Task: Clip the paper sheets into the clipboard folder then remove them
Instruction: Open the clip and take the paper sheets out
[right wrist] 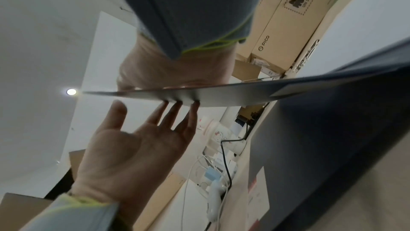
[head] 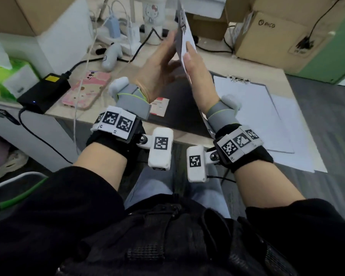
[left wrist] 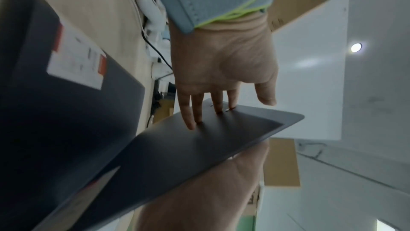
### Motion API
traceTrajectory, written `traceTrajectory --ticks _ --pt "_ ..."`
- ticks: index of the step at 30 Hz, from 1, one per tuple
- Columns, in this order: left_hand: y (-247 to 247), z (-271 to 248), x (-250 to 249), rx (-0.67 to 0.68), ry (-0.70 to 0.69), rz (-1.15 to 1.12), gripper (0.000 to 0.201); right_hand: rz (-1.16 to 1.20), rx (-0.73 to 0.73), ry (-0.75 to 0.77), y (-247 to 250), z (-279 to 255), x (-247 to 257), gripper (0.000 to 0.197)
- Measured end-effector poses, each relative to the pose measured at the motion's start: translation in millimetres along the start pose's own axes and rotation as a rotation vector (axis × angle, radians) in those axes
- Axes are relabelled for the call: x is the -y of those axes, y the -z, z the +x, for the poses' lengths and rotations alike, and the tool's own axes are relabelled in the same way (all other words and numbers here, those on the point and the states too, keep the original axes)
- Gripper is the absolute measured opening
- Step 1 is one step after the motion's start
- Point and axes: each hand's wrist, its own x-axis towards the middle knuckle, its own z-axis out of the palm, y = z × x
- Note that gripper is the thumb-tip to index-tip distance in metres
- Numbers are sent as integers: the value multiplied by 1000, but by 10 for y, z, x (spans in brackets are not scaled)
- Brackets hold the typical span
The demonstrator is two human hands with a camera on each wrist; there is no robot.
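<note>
The dark grey clipboard folder lies open on the desk. One cover (head: 179, 108), with a red and white sticker (head: 159, 106), lies flat. The other flap (head: 184, 38) stands raised on edge between my hands, white side to the right. My left hand (head: 167, 50) presses straight fingers (left wrist: 195, 112) against the flap's dark outer face (left wrist: 221, 133). My right hand (head: 189, 54) lies flat on the white side, seen below the flap (left wrist: 199, 191) in the left wrist view. The right wrist view shows the flap edge-on (right wrist: 210, 94). White paper sheets (head: 253, 108) lie under a metal clip (head: 238, 78) at right.
Loose sheets (head: 299, 136) overhang the desk's right edge. A pink phone (head: 86, 90), black power adapter (head: 44, 92), white controller (head: 112, 56), cables and a green tissue box (head: 6, 76) crowd the left. Cardboard boxes (head: 277, 40) stand at the back.
</note>
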Motion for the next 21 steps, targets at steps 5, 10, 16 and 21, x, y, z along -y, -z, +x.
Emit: traceTrajectory --ticks 5,10,16,21 --pt "-515 268 56 134 -93 135 56 162 -212 163 411 -163 127 70" --pt "-968 466 260 247 -112 217 64 291 -427 145 807 -319 130 75" --pt "-1379 541 763 250 -8 468 66 275 -838 57 1501 -499 -193 43" --pt "-1456 598 1031 224 124 685 55 336 -980 -65 1741 -657 -446 52"
